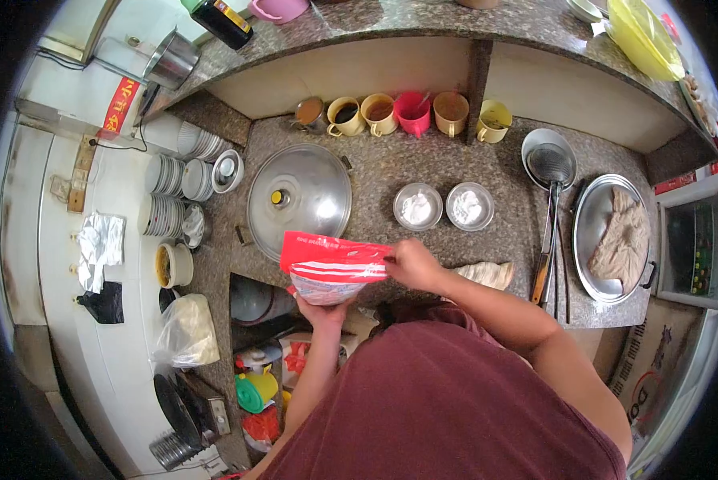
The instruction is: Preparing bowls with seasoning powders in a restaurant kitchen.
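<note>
Between my hands is a red and clear plastic bag (pixel 329 267) with a zip-type band and pale contents. My left hand (pixel 324 311) supports it from below, while my right hand (pixel 411 264) pinches the right end of its band. Just behind the bag lies a large round metal lid (pixel 311 192) with a yellow-topped knob. Two small metal bowls, a left one (pixel 417 224) and a right one (pixel 470 224), stand side by side on the speckled counter, each holding white powder. Part of a pale cloth (pixel 486 275) shows beyond my right forearm.
Several mugs (pixel 380 115) line the back, below a raised stone shelf (pixel 359 27). At the right are a strainer (pixel 551 163), long-handled tools and an oval metal tray (pixel 584 264) with a cloth. Stacked plates (pixel 165 174) and a bagged pale block (pixel 194 330) stand left.
</note>
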Tool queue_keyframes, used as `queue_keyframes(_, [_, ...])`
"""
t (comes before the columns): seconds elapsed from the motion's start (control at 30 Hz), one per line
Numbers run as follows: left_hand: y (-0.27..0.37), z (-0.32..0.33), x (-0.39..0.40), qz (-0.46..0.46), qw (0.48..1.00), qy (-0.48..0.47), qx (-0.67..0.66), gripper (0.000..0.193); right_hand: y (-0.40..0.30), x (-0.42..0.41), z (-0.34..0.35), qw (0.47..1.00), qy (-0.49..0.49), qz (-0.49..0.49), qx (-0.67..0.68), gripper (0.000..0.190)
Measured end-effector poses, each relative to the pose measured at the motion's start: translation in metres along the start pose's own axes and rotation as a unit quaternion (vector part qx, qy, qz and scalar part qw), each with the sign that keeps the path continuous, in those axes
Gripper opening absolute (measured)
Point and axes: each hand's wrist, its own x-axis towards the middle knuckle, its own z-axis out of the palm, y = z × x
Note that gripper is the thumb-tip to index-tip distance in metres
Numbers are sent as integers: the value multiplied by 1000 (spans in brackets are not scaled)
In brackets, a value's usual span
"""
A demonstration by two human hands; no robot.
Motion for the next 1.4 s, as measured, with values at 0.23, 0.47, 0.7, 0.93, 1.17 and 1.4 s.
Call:
queue_keyframes(0.23, [-5,4,-2,16,997,75,-8,78,16,1,-13,964,128,143,185,19])
queue_keyframes(0.47, [-1,22,-6,6,994,97,-40,76,12,-5,-37,919,150,227,283,15])
queue_keyframes(0.7, [-1,9,3,-26,997,67,-35,80,19,-11,-40,904,176,221,322,13])
queue_keyframes(0.93, [-1,3,5,-16,994,98,-43,82,26,-18,-72,879,208,233,359,14])
queue_keyframes(1.17, [-4,-2,6,-1,995,93,-42,81,95,-10,-65,948,288,134,14,14])
queue_keyframes(1.4, [-3,-8,3,-13,995,88,-45,81,50,-12,-72,923,374,92,-24,15])
